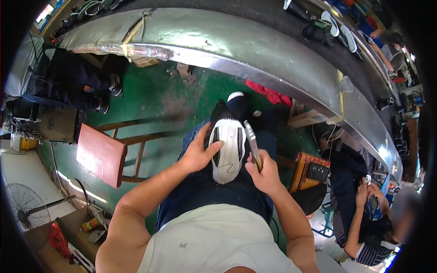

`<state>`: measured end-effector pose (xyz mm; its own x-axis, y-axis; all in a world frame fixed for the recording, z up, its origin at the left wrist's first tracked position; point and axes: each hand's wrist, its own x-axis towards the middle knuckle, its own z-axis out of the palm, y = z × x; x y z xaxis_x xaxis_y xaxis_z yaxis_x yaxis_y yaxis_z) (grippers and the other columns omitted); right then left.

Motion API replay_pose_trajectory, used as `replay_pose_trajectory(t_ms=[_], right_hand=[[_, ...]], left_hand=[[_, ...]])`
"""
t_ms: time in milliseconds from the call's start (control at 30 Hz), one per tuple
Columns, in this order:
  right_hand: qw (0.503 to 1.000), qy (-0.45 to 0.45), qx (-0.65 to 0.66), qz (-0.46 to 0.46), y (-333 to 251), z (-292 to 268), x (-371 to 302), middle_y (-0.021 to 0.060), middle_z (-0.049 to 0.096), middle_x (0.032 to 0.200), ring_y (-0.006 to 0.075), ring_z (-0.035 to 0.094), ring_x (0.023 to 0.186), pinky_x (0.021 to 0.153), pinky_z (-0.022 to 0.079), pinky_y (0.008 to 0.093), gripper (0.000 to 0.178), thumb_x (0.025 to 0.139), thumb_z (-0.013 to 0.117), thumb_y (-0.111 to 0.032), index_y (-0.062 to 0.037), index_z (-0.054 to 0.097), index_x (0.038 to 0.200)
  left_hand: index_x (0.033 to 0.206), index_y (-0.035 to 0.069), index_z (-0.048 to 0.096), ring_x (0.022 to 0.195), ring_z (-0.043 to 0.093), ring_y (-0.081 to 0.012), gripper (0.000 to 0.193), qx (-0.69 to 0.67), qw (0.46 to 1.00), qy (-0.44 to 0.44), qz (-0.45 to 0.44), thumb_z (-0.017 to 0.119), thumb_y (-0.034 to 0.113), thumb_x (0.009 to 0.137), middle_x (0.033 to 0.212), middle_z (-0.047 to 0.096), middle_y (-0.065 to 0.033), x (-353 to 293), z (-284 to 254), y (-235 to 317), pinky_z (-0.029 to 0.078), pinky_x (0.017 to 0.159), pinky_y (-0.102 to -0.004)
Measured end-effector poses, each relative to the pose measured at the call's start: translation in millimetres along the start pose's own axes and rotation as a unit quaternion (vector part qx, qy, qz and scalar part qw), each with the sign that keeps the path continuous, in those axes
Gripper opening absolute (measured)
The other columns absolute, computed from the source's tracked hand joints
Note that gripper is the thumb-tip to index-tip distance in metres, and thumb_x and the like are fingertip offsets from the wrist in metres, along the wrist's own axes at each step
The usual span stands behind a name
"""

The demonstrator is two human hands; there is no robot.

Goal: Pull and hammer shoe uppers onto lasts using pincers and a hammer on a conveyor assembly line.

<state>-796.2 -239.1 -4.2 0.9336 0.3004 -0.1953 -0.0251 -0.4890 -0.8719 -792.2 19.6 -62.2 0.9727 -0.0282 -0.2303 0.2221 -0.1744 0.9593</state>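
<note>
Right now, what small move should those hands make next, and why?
Perhaps bring the metal tool in the right hand onto the pale shoe, because the left hand holds the shoe and the tool's head is close beside its edge.

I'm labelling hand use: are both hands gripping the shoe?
No, the left hand holds the white shoe, while the right hand grips a silver tool.

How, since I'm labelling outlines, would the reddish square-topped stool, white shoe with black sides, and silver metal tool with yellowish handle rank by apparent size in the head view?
1. Reddish square-topped stool
2. White shoe with black sides
3. Silver metal tool with yellowish handle
</note>
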Motion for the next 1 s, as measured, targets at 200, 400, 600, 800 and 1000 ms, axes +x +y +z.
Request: replay_pose_trajectory(t_ms=[200,400,600,800,1000], right_hand=[[0.997,0.058,-0.022,-0.053,51.0,45.4,13.3,0.0089,0.064,0.088,0.0126,0.062,0.069,0.066,0.053,0.0292,0.062,0.088,0.077,-0.047,0.0044,0.055,0.114],[0.96,-0.031,0.274,0.05,35.9,33.4,2.2,0.0045,0.061,0.083,0.0123,0.06,0.068,0.059,0.048,0.0273,0.046,0.105,0.054,-0.046,-0.0009,0.056,0.113],[0.952,-0.085,0.293,0.033,15.1,22.1,-12.1,0.007,0.065,0.101,0.0121,0.063,0.074,0.065,0.052,0.0268,0.047,0.106,0.055,-0.043,0.0003,0.057,0.124],[0.925,-0.07,0.367,-0.066,0.0,-4.6,-20.5,0.0154,0.066,0.123,0.0181,0.069,0.096,0.071,0.054,0.0284,0.033,0.108,0.051,-0.029,-0.0013,0.051,0.126],[0.981,-0.021,0.179,-0.069,-2.4,-32.3,-33.8,0.0074,0.073,0.102,0.0199,0.068,0.076,0.073,0.054,0.0338,0.028,0.098,0.066,-0.02,-0.0025,0.058,0.119]], left_hand=[[0.147,-0.007,0.043,0.122,0.061,-0.025,0.058,-0.065,0.995,-0.03,-0.07,0.06,0.008,0.094,0.133,0.063,-0.0195,-31.3,8.0,-13.0,0.044,0.107,-0.0329],[0.151,-0.002,0.041,0.125,0.058,-0.0227,0.063,-0.304,0.941,-0.106,-0.103,0.067,0.01,0.094,0.135,0.061,-0.0131,-37.3,7.2,-7.1,0.045,0.107,-0.0357],[0.146,0.001,0.047,0.121,0.061,-0.0251,0.067,-0.321,0.933,-0.002,-0.162,0.045,0.055,0.106,0.134,0.062,-0.0135,-10.2,15.8,-17.1,0.05,0.103,-0.0401],[0.137,-0.001,0.054,0.079,0.073,-0.0318,0.049,-0.45,0.869,-0.198,-0.054,0.053,0.036,0.105,0.11,0.067,-0.0277,8.1,-30.3,45.1,0.062,0.062,-0.0394],[0.114,-0.008,0.061,0.06,0.066,-0.0355,0.062,-0.47,0.817,-0.333,-0.031,0.056,0.051,0.097,0.077,0.064,-0.0233,28.0,-65.6,29.1,0.053,0.051,-0.0404]])
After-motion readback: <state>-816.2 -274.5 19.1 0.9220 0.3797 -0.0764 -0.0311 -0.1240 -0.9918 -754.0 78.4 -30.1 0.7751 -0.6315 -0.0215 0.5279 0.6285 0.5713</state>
